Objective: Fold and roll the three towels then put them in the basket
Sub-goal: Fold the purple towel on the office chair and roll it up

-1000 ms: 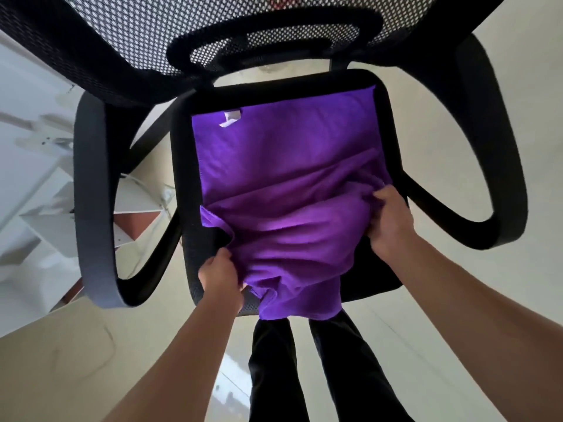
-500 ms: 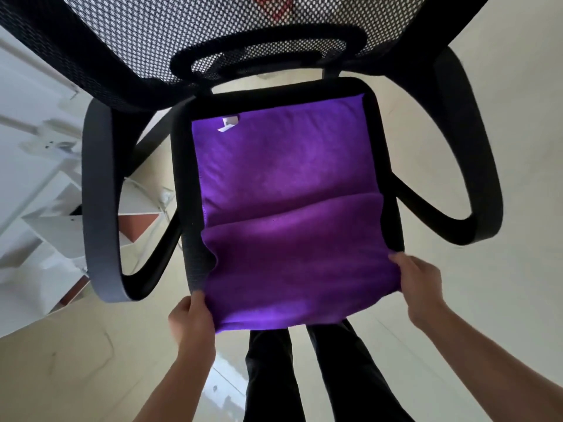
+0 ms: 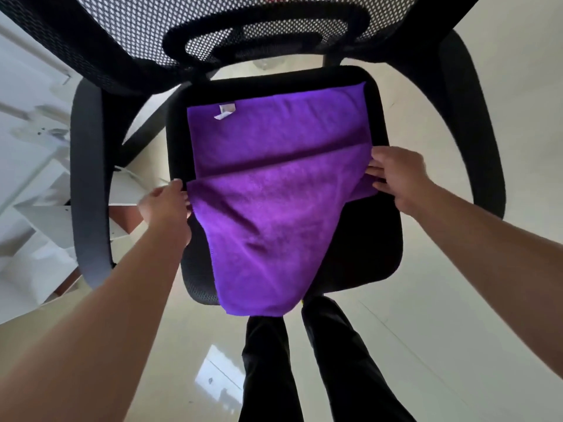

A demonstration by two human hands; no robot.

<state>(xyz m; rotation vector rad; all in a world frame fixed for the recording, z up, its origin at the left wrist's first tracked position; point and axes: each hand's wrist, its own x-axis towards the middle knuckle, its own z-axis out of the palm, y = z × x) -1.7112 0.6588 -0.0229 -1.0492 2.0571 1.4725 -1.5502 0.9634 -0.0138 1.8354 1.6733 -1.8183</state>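
Half a second ago the hands held the near corners of the purple towel (image 3: 268, 208) down by the front of the seat, with the cloth drawn flat and wide. Now both hands have moved up to the crease across the middle, and the near flap has drawn in, tapering to a narrow end that hangs over the seat's front edge. There is one towel in view, with one white label (image 3: 225, 111) at its far left corner. It lies spread on the seat (image 3: 377, 257) of one black office chair with a mesh backrest (image 3: 137, 32) and two armrests, one on the left (image 3: 88, 193) and one on the right (image 3: 475, 132). Two legs in black trousers (image 3: 335, 360) stand on the pale floor (image 3: 457, 330) below the seat. The left hand (image 3: 166, 208) reaches in with its back to the camera, fingers curled at the left end of the crease and gripping the towel's edge. The right hand (image 3: 399, 178) comes in from the right with its fingers (image 3: 373, 172) stretched toward the right end of the crease, fabric caught between them in a light pinch. Both forearms are bare and extended.
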